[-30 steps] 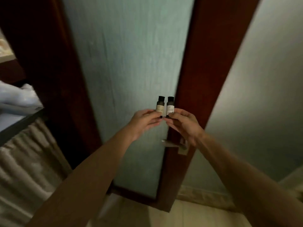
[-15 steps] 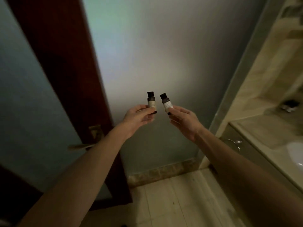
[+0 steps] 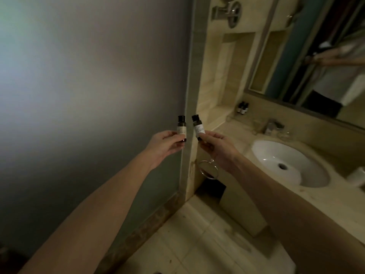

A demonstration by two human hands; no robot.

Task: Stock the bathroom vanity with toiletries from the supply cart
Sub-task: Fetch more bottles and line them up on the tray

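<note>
Left hand [image 3: 166,144] pinches the left bottle [image 3: 43,128] near its base and holds it upright. Right hand [image 3: 215,147] pinches the right bottle [image 3: 198,126] low on the body too, tilted so its cap leans toward the other one. The hands are just beside each other, not touching, out in the air by the edge of the frosted panel [image 3: 98,95] and short of the vanity counter [image 3: 233,127]; neither bottle is set down yet. Risks, my read: both grips are fingertip pinches at the bottom, so a bottle could swivel or slip, and a drop from here lands on the tile floor [image 3: 197,234] or in the sink basin [image 3: 286,155] (the bottles look smooth, probably slick). The tilted right bottle might weep if its cap is loose; can't tell. The likely spot is next to the pair of bottles [image 3: 243,107] standing at the back corner of the counter, and setting down too close could knock them over. The faucet [image 3: 272,125] is near that reach, and the towel ring [image 3: 208,169] under the right wrist could snag it on the way down. Hard to see: labels are unreadable, the frame is dim and soft, and fingers hide the bottle bases. The clear items by the faucet are too faint to name. A white object [image 3: 357,176] is cut off at the right edge, maybe a paper roll. The mirror [image 3: 316,56] gives only a blurred partial reflection. The supply cart is not in view.
</note>
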